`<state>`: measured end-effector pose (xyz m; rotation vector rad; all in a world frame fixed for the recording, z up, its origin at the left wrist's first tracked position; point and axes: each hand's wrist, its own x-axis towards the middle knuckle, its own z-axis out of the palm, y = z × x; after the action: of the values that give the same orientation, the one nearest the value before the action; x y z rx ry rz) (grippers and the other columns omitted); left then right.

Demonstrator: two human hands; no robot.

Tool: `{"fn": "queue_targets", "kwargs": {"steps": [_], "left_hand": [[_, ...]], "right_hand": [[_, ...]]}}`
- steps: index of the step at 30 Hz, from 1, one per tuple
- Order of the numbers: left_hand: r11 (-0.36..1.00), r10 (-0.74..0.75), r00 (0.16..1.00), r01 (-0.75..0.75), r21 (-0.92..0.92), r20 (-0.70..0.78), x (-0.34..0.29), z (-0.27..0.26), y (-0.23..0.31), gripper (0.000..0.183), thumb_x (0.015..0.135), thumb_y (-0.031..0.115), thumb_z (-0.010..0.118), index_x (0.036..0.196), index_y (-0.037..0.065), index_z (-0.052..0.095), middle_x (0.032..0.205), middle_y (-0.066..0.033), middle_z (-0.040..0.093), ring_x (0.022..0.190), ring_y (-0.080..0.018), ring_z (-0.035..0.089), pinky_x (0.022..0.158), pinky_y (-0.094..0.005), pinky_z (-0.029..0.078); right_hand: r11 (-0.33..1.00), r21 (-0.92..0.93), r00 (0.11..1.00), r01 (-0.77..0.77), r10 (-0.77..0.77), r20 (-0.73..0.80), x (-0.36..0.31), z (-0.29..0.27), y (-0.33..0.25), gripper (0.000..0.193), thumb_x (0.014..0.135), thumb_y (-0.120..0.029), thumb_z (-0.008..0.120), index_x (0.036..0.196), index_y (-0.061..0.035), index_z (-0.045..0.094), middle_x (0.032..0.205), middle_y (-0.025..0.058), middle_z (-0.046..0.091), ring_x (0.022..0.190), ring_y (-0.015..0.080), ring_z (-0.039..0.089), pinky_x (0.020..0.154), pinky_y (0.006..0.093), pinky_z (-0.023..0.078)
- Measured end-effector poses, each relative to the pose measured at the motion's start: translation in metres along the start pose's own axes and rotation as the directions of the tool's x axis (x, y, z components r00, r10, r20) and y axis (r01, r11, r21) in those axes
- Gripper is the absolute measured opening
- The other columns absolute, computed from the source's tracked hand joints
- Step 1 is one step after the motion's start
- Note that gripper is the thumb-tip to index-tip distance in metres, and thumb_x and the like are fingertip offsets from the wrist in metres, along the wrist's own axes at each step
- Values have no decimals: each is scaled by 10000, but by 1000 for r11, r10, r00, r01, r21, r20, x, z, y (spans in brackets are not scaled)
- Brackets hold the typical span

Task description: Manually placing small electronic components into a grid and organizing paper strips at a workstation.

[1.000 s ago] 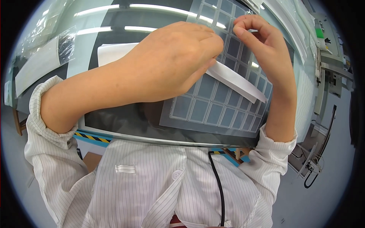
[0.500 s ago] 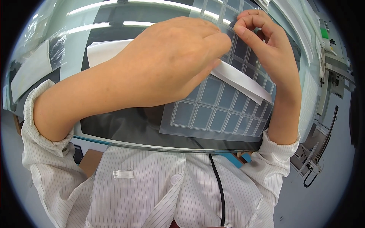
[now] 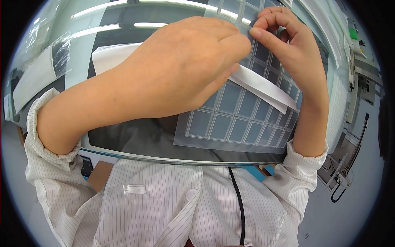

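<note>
My left hand (image 3: 193, 66) reaches in from the left, back upward, its fingers curled in and their tips hidden from me. White folded paper (image 3: 263, 88) sticks out past its thumb on the right, and more white paper shows beyond the wrist on the left; the hand is closed around it. My right hand (image 3: 284, 41) bends in from the right, thumb and forefinger pinched together just right of the left knuckles. What the pinch holds, if anything, is too small to make out. Beneath both hands lies a translucent sheet (image 3: 197, 123) of clear-edged rectangular cells in rows.
The sheet rests on a dark surface (image 3: 123, 138) under glass, with a glass edge (image 3: 164, 158) close to my body. Clear plastic wrap with a pale sheet (image 3: 35, 80) lies far left. Metal equipment (image 3: 364, 82) stands beyond the table on the right.
Both hands keep nearly the same pose. My right hand has shifted very slightly up, its finger and thumb still together. The whole picture has shifted a little.
</note>
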<state>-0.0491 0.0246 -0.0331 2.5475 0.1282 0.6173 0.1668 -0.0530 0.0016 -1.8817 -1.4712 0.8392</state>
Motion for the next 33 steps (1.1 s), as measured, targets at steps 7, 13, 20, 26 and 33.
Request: {"fn": "queue_targets", "kwargs": {"steps": [7, 13, 20, 26, 33], "left_hand": [[1000, 11, 999, -9, 25, -50, -3, 3, -1, 101, 920, 65, 664, 981, 11, 605, 1117, -140, 706, 1027, -327, 682, 857, -400, 539], [996, 76, 980, -85, -41, -182, 1, 10, -2, 129, 846, 36, 672, 871, -3, 552, 868, -158, 634, 893, -358, 642, 821, -444, 523], [989, 147, 979, -144, 29, -142, -3, 10, -6, 136, 803, 42, 674, 841, 7, 548, 849, -148, 626, 913, -319, 645, 837, -419, 522], [736, 559, 825, -445, 510, -87, 4, -4, -16, 209, 873, 63, 626, 1031, -74, 623, 1008, -256, 657, 1016, -384, 653, 933, -427, 521], [989, 120, 991, -124, -84, -58, -1, 2, -6, 152, 874, 73, 638, 965, -36, 586, 952, -203, 646, 994, -357, 646, 901, -437, 515]], "right_hand": [[992, -125, 998, 21, -27, -49, 1, 5, -4, 147, 895, -109, 767, 855, -34, 647, 944, -9, 562, 735, 71, 479, 648, 218, 400], [963, -256, 984, 82, -119, -134, -1, 14, -1, 130, 913, -76, 730, 864, 4, 639, 940, 5, 556, 721, 75, 478, 632, 231, 394], [993, 33, 993, 115, -114, -37, -2, 9, 7, 111, 966, -87, 685, 905, 2, 659, 988, 12, 577, 762, 63, 483, 658, 217, 401], [994, 87, 997, 73, -72, -9, 1, 7, 9, 122, 982, -102, 676, 920, 0, 651, 1019, 17, 576, 820, 62, 487, 699, 205, 399], [986, -85, 987, 145, -150, -63, -3, 19, 4, 67, 959, -51, 672, 963, -11, 619, 997, 37, 532, 792, 94, 508, 678, 228, 411]]}}
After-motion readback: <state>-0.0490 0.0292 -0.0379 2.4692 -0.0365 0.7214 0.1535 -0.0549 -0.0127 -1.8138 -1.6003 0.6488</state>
